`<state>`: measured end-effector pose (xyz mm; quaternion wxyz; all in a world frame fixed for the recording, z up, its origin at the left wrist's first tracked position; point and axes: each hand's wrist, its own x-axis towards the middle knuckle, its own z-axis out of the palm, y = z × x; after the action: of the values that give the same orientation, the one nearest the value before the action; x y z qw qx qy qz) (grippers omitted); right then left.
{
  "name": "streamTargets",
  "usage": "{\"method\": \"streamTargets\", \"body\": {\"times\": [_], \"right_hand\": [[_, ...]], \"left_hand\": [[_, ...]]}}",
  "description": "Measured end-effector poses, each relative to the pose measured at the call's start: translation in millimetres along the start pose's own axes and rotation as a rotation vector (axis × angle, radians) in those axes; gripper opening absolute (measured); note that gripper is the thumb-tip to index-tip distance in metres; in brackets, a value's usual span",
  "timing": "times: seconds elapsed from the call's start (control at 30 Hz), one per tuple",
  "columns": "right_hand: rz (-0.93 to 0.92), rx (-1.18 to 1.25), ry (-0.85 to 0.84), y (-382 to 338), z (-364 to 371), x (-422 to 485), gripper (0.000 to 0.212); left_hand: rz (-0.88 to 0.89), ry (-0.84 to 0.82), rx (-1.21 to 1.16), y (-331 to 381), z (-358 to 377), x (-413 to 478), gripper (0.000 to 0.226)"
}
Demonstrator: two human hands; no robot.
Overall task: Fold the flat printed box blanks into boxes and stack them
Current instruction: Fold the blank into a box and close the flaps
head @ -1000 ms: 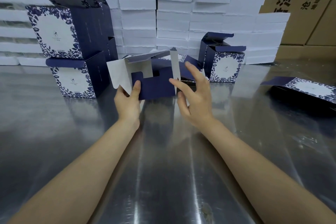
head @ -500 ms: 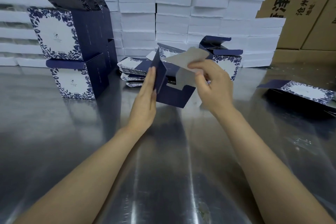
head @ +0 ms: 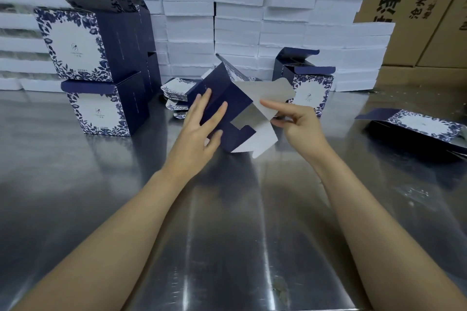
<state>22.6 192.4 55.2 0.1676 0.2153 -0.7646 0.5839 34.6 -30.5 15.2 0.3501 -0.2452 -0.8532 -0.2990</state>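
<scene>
I hold a half-folded navy box (head: 228, 98) tilted above the steel table (head: 227, 222), its open end with white inner flaps (head: 265, 91) turned to the right. My left hand (head: 202, 126) lies flat against its navy left side, fingers straight and thumb at the lower edge. My right hand (head: 295, 121) pinches a white flap, index finger stretched along it and thumb below. Finished blue-floral boxes stand stacked at the left (head: 101, 108). One more folded box (head: 309, 88) stands behind my right hand. Flat blanks (head: 177, 94) are piled behind the held box.
Another flat blank (head: 424, 126) lies at the right on the table. White slabs (head: 237, 20) are stacked in a wall along the back. Brown cartons (head: 417, 7) stand at the back right.
The box has been turned so that its open end faces right. My left hand moved from its lower corner to lie flat on its side. My right hand took hold of a white flap.
</scene>
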Motion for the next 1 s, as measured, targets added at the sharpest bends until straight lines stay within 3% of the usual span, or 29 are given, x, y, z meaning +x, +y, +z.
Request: {"method": "streamTargets", "body": {"times": [0.2,0.27,0.4,0.7,0.77,0.9,1.0], "right_hand": [[-0.012,-0.232,-0.157,37.2,-3.7,3.5,0.092],[-0.062,-0.343,-0.152,44.6,-2.6,3.6,0.085],[-0.162,-0.297,-0.012,41.9,0.6,2.4,0.055],[-0.395,-0.327,0.346,13.8,1.8,0.2,0.03],[-0.407,-0.31,0.401,7.2,2.1,1.0,0.035],[-0.417,-0.226,0.478,-3.9,6.1,2.4,0.053],[-0.48,-0.174,0.419,-8.8,12.2,-0.3,0.073]], "left_hand": [[-0.038,-0.066,0.033,-2.9,6.8,-0.8,0.049],[-0.031,-0.058,0.055,-3.4,8.2,-1.3,0.045],[-0.006,-0.021,0.052,-1.9,9.6,-1.2,0.042],[0.151,0.077,0.216,16.0,11.9,2.2,0.047],[0.194,0.057,0.19,17.2,10.5,3.6,0.056],[0.192,-0.135,0.122,15.4,12.1,-1.5,0.086],[0.152,-0.124,0.022,10.8,16.0,-2.6,0.08]]}}
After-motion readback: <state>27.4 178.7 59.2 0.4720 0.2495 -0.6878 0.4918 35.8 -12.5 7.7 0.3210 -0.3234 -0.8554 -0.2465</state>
